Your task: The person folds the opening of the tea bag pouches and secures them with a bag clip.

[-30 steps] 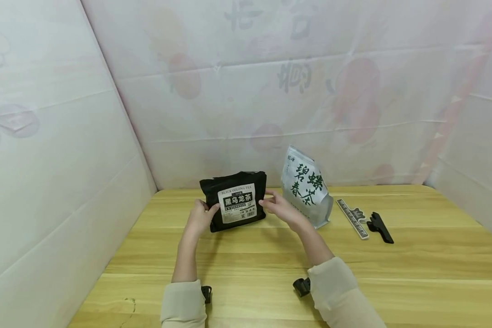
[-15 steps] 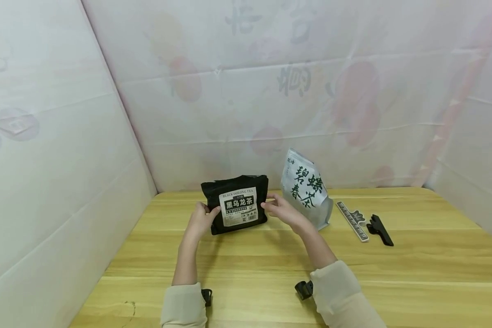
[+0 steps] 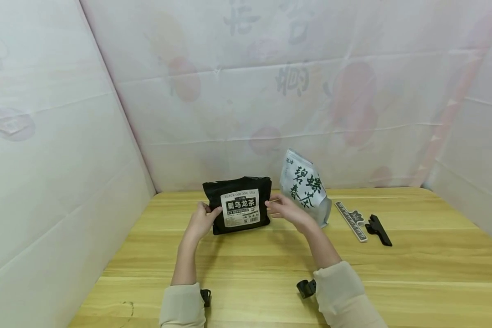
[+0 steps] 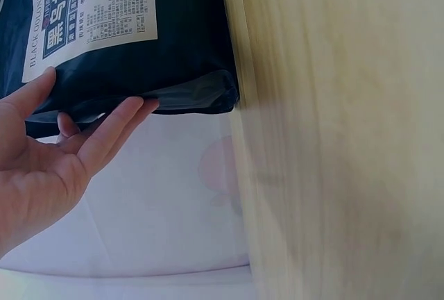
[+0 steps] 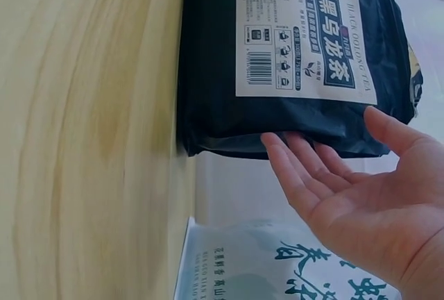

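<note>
A black oolong tea bag [image 3: 241,207] with a pale label stands upright on the table near the back wall. My left hand [image 3: 202,221] holds its left side, thumb on the front face and fingers along the side; the left wrist view shows this left hand [image 4: 52,157] close up. At the opposite side my right hand [image 3: 289,212] holds the bag too. In the right wrist view the right thumb [image 5: 395,130] lies at the front edge and the fingers [image 5: 305,168] touch the side fold. The fingertips behind the bag are partly hidden.
A silvery white tea bag [image 3: 305,189] with green characters stands just right of and behind my right hand. Farther right lie a long clip with a piano-key pattern [image 3: 351,222] and a black clip [image 3: 379,231]. Cloth walls [image 3: 246,100] bound the wooden table [image 3: 246,273].
The black tea bag has shifted slightly to the right, with both hands moving along with it. The white bag and the clips lie as before; the head view has shifted a little.
</note>
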